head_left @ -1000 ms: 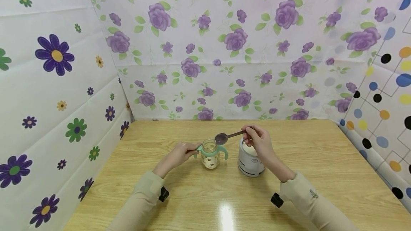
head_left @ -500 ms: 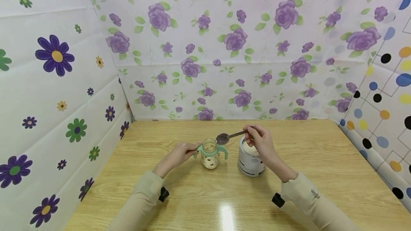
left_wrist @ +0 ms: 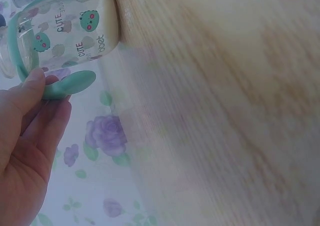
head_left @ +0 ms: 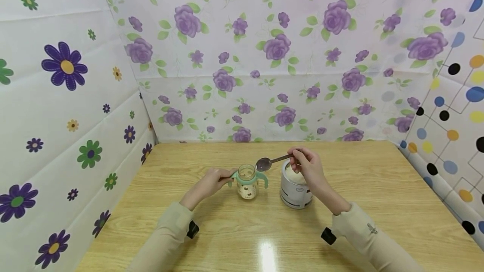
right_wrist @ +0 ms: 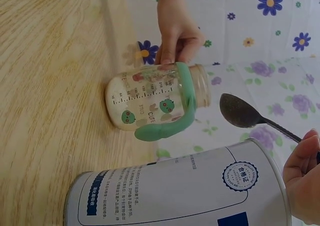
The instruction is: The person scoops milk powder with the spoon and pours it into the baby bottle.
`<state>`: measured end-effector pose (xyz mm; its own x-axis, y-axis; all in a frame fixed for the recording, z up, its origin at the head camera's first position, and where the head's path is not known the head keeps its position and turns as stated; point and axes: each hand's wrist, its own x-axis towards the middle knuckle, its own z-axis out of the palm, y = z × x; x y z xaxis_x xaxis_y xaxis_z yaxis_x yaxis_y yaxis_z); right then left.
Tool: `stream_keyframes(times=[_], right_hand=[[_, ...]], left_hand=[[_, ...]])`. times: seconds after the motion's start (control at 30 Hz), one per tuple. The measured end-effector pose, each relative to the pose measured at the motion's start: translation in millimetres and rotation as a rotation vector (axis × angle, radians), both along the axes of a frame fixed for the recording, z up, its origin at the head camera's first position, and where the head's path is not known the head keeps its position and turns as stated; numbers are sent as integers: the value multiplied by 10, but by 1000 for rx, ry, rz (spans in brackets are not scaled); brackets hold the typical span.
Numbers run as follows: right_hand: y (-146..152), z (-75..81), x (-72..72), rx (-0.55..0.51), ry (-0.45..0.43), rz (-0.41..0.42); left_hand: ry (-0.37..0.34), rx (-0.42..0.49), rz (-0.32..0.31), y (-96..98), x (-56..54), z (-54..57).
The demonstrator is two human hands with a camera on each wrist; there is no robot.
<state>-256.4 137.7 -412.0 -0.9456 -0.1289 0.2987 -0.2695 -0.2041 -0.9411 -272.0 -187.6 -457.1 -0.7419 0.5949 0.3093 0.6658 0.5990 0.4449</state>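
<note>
A clear baby bottle (head_left: 247, 189) with a green collar and two green handles stands upright on the table, lidless. Pale powder lies at its bottom in the right wrist view. My left hand (head_left: 214, 180) pinches the bottle's left handle (left_wrist: 75, 84) between thumb and fingers. In my right hand (head_left: 307, 167) is a dark spoon (right_wrist: 241, 111), pinched by its handle. The spoon's bowl hangs just right of the bottle's open mouth (right_wrist: 202, 85), apart from it; no heap shows in it. Below my right hand stands an open white can (head_left: 295, 192) with pale powder (head_left: 293, 175) inside.
The wooden table (head_left: 242, 234) reaches back to a flowered cloth wall (head_left: 242, 53). Patterned cloths also hang on the left (head_left: 68, 116) and right (head_left: 453, 129). The bottle and can stand close side by side.
My right hand and the spoon have shifted slightly to the right, from near the bottle's mouth toward the can. The left hand, bottle and can have stayed in place.
</note>
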Motion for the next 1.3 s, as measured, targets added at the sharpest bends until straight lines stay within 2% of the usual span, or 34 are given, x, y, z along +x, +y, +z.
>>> stream_keyframes(times=[0.47, 1.0, 1.3], right_hand=[[71, -7, -18, -17, -5, -14], [61, -18, 2, 14, -27, -30], [69, 10, -8, 13, -38, -27]], left_hand=[[3, -2, -6, 0, 12, 16], [-5, -2, -9, 5, 25, 7], [30, 0, -23, -2, 17, 3]])
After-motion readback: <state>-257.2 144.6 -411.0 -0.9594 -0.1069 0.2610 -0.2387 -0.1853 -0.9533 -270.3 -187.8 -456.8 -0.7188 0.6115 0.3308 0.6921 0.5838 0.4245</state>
